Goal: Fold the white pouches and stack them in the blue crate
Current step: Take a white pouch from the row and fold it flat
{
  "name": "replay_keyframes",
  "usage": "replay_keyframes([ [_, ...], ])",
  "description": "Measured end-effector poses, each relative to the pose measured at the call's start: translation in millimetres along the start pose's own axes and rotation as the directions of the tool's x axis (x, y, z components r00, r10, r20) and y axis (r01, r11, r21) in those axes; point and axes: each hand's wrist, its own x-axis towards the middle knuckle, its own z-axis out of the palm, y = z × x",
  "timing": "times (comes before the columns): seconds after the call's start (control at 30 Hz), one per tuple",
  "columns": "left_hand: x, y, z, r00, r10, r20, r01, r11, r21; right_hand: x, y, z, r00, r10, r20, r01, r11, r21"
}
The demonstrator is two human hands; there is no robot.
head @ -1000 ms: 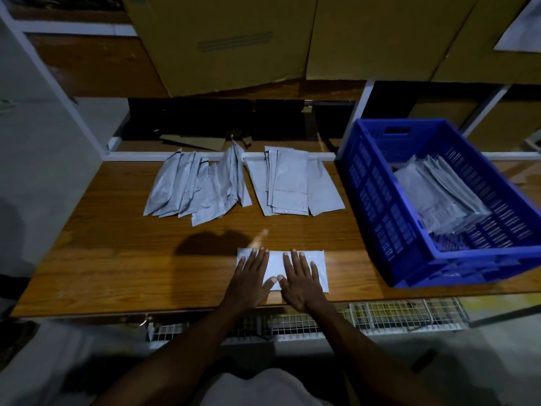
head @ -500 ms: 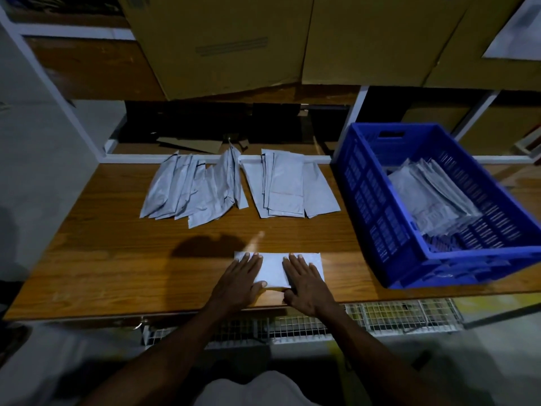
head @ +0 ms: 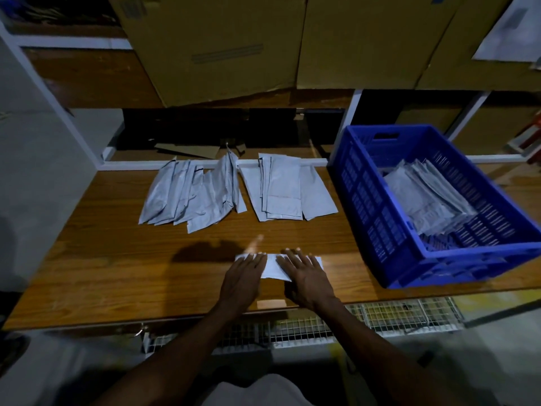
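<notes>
A folded white pouch (head: 272, 266) lies near the front edge of the wooden table (head: 117, 265). My left hand (head: 243, 278) presses flat on its left end, and my right hand (head: 306, 276) presses flat on its right part, fingers straight. Two loose heaps of unfolded white pouches lie further back: a fanned left heap (head: 190, 194) and a neater right heap (head: 285, 187). The blue crate (head: 377, 218) stands at the right with several folded pouches (head: 427, 197) inside.
Large cardboard boxes (head: 222, 45) fill the shelf above the table's back. A white frame rail (head: 281, 163) runs along the back edge. A wire mesh basket (head: 380, 316) hangs under the front edge. Scrap cardboard (head: 187, 149) lies behind the rail.
Both hands slid slightly apart and back along the pouch, flattening it. The visible strip of the pouch looks narrower than a second ago.
</notes>
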Motion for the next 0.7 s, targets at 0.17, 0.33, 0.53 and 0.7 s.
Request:
replay_keyframes([
  [0.17,1,-4,-11,1.0,-0.021,0.021,0.022,0.998,-0.063,7,3,-18,1.0,0.007,0.003,-0.007,1.0,-0.012],
  [0.33,9,4,-21,0.998,-0.06,0.029,0.061,0.996,-0.059,3,-1,-29,0.999,0.04,-0.016,-0.04,0.999,-0.018],
  [0.53,42,-2,-50,0.995,0.038,-0.096,-0.043,0.998,-0.047,-4,10,-74,0.992,0.095,-0.083,-0.098,0.995,-0.022],
  [0.7,86,23,-103,0.967,0.095,-0.238,-0.112,0.992,-0.057,-14,27,-127,0.943,0.159,-0.291,-0.167,0.986,-0.003],
])
